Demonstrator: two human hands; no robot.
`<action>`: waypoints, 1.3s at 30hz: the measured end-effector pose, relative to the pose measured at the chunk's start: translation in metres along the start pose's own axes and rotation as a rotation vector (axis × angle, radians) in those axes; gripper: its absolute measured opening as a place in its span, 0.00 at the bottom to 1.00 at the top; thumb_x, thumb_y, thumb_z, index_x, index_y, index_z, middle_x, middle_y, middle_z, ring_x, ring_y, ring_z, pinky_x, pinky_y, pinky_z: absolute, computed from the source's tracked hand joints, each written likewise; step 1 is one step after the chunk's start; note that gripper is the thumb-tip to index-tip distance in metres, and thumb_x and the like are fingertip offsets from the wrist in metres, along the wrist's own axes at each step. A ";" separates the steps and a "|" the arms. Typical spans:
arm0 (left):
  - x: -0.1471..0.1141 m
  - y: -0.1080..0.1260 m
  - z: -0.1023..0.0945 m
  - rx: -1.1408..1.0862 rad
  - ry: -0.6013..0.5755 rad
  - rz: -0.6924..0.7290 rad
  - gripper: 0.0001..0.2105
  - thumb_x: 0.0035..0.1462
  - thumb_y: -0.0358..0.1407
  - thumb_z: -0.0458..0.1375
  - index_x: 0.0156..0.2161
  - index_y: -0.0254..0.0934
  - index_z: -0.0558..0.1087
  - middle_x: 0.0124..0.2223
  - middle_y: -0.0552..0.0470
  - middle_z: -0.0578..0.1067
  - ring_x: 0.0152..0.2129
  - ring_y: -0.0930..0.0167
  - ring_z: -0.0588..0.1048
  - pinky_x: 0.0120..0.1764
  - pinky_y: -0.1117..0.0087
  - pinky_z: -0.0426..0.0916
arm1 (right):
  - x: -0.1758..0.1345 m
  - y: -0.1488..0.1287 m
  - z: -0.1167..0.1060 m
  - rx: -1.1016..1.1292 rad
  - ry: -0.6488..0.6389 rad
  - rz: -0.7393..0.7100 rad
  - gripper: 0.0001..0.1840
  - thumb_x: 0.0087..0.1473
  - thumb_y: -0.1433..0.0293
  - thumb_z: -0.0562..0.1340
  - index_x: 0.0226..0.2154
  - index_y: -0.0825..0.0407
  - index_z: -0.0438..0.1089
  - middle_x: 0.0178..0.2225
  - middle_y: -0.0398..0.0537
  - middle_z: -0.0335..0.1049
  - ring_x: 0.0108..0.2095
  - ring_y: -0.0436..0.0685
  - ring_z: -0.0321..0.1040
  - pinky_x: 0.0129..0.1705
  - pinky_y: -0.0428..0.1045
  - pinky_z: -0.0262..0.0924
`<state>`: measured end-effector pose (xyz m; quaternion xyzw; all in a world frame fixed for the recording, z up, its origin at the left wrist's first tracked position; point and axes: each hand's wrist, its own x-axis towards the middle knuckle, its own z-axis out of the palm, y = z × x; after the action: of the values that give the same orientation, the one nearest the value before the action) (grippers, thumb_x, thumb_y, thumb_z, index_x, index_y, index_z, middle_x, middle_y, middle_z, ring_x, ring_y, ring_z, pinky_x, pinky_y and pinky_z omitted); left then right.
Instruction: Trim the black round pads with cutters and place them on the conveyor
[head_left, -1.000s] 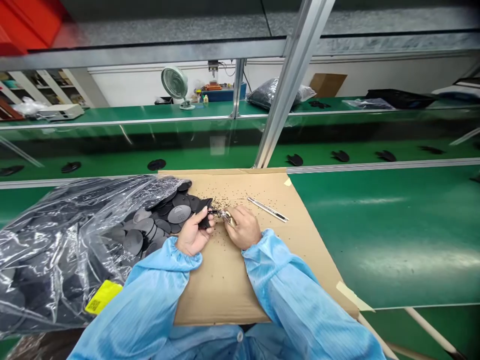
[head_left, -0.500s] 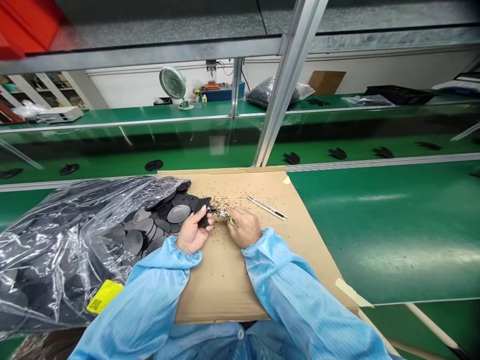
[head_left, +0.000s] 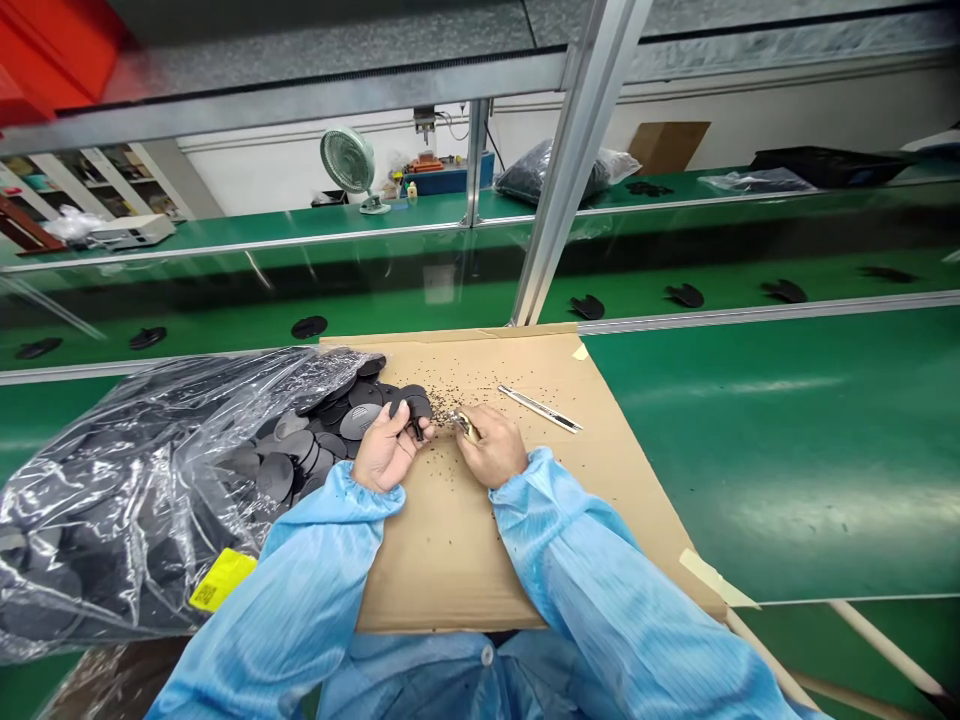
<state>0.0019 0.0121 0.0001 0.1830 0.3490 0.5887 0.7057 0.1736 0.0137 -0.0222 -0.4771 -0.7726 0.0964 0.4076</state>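
Plainly, surface (head_left: 787, 430): I see cardboard (head_left: 442, 580) on green, strewn with black specks (head_left: 444, 393), a slim knife (head_left: 541, 409) right.
Left hand (head_left: 385, 450): pinching a black piece (head_left: 417, 407) near the bag (head_left: 161, 480).
Right hand (head_left: 492, 446): closed around a metal tool (head_left: 465, 426).
Room: metal post (head_left: 564, 190), fan (head_left: 347, 160) beyond.

A white wall (head_left: 251, 172) closes the far side, behind a long green table (head_left: 255, 227) and a metal post (head_left: 576, 160). Far left stand shelves (head_left: 109, 181), contents hard to make out. Light glares off the near table (head_left: 810, 460), right.
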 end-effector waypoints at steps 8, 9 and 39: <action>0.002 0.001 -0.002 -0.026 -0.004 -0.093 0.12 0.51 0.29 0.62 0.41 0.35 0.69 0.27 0.56 0.67 0.18 0.79 0.64 0.19 0.80 0.58 | -0.001 -0.006 -0.001 -0.096 -0.194 -0.049 0.16 0.52 0.74 0.55 0.44 0.52 0.71 0.34 0.49 0.71 0.36 0.56 0.66 0.42 0.48 0.59; 0.002 0.001 -0.002 -0.019 -0.020 -0.095 0.12 0.51 0.29 0.62 0.42 0.35 0.69 0.27 0.56 0.67 0.18 0.79 0.64 0.19 0.79 0.58 | -0.001 -0.007 -0.001 -0.112 -0.223 -0.051 0.17 0.52 0.74 0.56 0.44 0.52 0.71 0.35 0.50 0.71 0.37 0.56 0.66 0.43 0.48 0.59; 0.001 -0.013 -0.001 0.225 0.059 0.018 0.14 0.47 0.35 0.66 0.40 0.34 0.72 0.27 0.55 0.68 0.19 0.79 0.63 0.19 0.78 0.57 | 0.001 -0.028 -0.010 -0.448 -0.523 -0.032 0.14 0.56 0.76 0.52 0.41 0.54 0.69 0.38 0.53 0.72 0.37 0.59 0.67 0.38 0.50 0.55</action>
<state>0.0107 0.0099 -0.0092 0.2467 0.4320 0.5574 0.6647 0.1621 -0.0029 0.0000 -0.5018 -0.8603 0.0369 0.0823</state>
